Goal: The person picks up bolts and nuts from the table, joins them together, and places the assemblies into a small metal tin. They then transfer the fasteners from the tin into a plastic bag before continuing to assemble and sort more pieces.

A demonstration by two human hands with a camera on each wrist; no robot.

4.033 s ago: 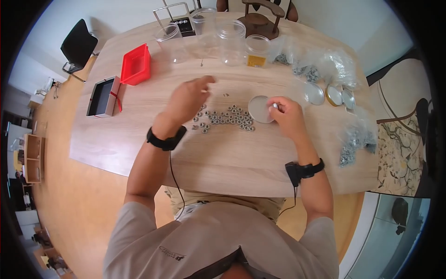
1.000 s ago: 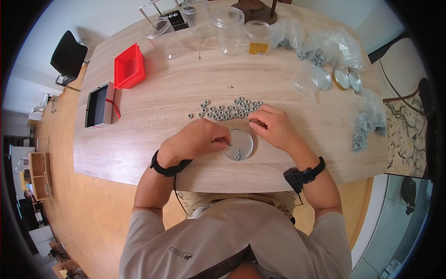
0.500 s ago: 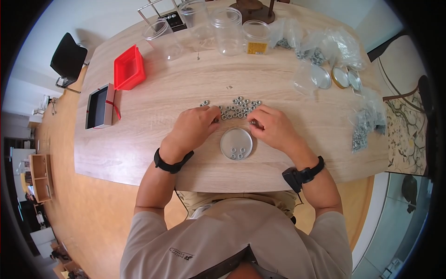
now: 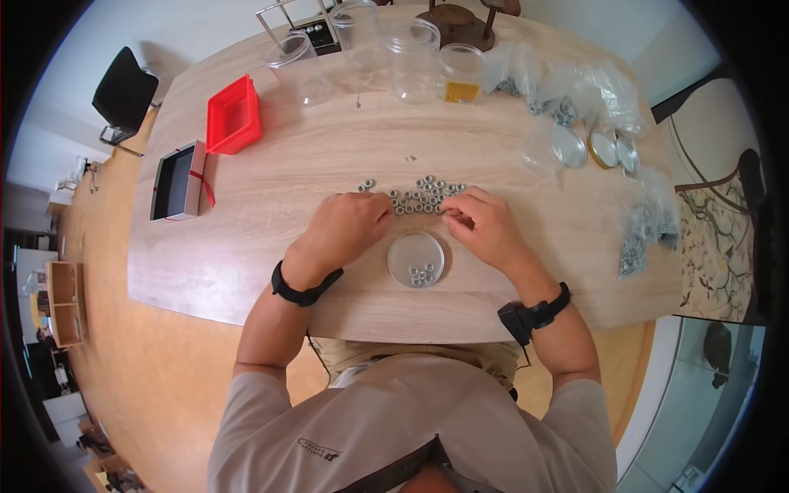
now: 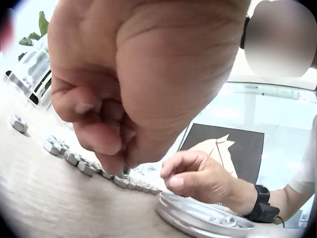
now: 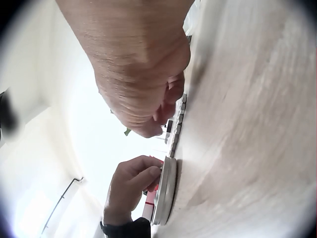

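Observation:
A group of silver hex nuts lies in the middle of the table. Closer to the person's body, a round metal lid holds several nuts. My left hand is at the left end of the group, thumb and fingers pinched together around a nut mostly hidden by them. At the right end, my right hand pinches at a nut with curled fingers. In the left wrist view a row of nuts runs behind the left fingertips, and the lid sits below the right hand.
A red basket and an open box stand at the left. Clear jars line the back. Bags of hardware and more lids lie to the right.
The lid has come from the right to in front of the body, and nuts have gathered in it. Both hands have gone between the group and the lid; the group has shrunk on its left.

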